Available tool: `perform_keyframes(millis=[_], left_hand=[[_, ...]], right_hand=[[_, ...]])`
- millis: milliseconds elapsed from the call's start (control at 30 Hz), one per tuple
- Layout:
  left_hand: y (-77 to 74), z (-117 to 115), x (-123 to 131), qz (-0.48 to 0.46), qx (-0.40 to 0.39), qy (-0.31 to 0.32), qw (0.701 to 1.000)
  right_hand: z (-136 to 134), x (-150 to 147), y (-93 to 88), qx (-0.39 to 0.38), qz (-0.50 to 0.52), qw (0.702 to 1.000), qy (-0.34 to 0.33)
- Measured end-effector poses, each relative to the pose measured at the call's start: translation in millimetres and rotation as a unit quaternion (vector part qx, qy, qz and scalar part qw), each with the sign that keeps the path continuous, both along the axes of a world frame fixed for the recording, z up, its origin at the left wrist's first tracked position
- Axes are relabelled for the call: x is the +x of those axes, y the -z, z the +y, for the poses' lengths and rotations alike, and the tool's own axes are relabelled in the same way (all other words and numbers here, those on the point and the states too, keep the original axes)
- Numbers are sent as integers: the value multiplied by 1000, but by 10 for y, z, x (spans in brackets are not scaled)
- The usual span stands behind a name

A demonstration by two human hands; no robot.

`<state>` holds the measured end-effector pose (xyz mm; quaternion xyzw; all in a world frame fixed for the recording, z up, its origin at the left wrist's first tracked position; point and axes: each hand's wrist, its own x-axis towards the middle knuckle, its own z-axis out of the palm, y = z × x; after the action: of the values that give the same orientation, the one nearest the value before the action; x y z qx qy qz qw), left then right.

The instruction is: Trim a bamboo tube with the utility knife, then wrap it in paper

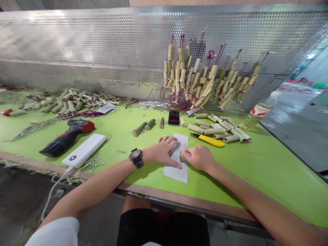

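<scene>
A narrow white sheet (176, 172), paper-like, lies on the green tabletop in front of me. My left hand (165, 150), with a dark watch on its wrist, rests spread over the sheet's left side. On the sheet's right edge, my right hand (198, 157) is closed around a short bamboo piece (181, 156), whose end shows at the fingertips against the sheet. Most of that piece is hidden by the fingers. A yellow utility knife (208, 139) lies just beyond my right hand. Several cut bamboo tubes (214, 131) are scattered behind the knife.
At left lie a cordless drill (70, 135), a white power bank (84, 150) with a cable, and a heap of bamboo pieces (69, 102). Strung bamboo bundles (202, 78) hang on the perforated metal panel (102, 44). A bottle (260, 111) stands at right; a dark phone-like device (174, 117) sits centrally.
</scene>
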<state>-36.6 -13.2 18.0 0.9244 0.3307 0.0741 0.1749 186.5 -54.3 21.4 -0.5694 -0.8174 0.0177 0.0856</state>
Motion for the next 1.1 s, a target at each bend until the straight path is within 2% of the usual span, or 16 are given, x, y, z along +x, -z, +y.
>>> perform_keyframes(millis=[100,167,300,333,367,467,500,567,633,700,733,833,900,967,1033,1100], left_hand=[[-9,0,1,3,-4,-7,1000],[-14,0,1,7,-8,-5,1000],[-18,-3,-2,1,-5,17,1000],[-16,-4,-2,-1,-4,20,1000],[-14,-5,-2,-2,-5,20,1000],[-9,-7,0,-1,-14,13,1000],[-9,-9,1,-1,-16,11,1000],[-8,-15,3,-2,-17,9,1000],[-8,-20,5,-5,-14,12,1000],[-6,-20,7,-8,-10,16,1000],[-4,-18,7,-9,-9,17,1000],[11,-7,8,-8,-8,18,1000],[23,-2,7,-8,-9,18,1000],[29,-4,7,-10,-7,17,1000],[25,-13,7,-11,-6,19,1000],[12,-23,7,-9,-7,21,1000]], right_hand=[[61,46,-16,64,-41,991,107],[66,61,-23,79,-54,987,133],[-5,11,-11,-2,-21,1000,19],[-4,4,-8,-6,-17,1000,17],[12,6,-7,5,-21,999,34],[93,36,-14,68,-44,986,147],[105,40,-17,75,-48,983,161],[79,23,-19,65,-43,987,141],[16,-13,-11,22,-21,997,66],[-19,-26,4,16,-10,999,26],[-13,-17,12,26,-17,999,30],[67,47,31,75,-46,990,111],[89,61,37,88,-52,985,138],[46,27,40,73,-44,991,99],[-19,-22,38,34,-24,999,18],[-40,-37,29,47,-21,999,8]])
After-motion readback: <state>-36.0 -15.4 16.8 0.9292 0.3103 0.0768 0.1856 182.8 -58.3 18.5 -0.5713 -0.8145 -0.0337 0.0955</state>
